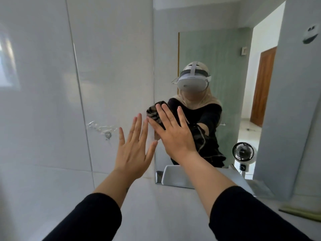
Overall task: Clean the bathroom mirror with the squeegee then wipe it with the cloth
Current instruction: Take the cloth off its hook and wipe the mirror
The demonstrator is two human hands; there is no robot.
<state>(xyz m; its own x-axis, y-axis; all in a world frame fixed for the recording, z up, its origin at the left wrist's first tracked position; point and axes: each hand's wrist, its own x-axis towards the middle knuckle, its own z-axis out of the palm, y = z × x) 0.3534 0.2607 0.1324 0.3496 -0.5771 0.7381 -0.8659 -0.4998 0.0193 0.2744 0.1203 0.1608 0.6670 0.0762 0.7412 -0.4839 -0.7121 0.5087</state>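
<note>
The bathroom mirror (208, 49) hangs on the wall ahead, its left edge running down the middle of the view. A dark patterned cloth (153, 113) is pressed flat against the glass near that edge under my right hand (173, 133), whose fingers are spread over it. My left hand (133, 150) is open with fingers apart, held up beside the mirror's left edge in front of the tiled wall, holding nothing. No squeegee is in sight. The mirror reflects a person wearing a headset.
White glossy wall tiles (52, 101) fill the left side, with a small metal wall fitting (108, 135) and torn tape remains. A white basin (173, 176), a small fan (243, 152) and an open doorway show in the reflection. A yellowish flat item (302, 213) lies at lower right.
</note>
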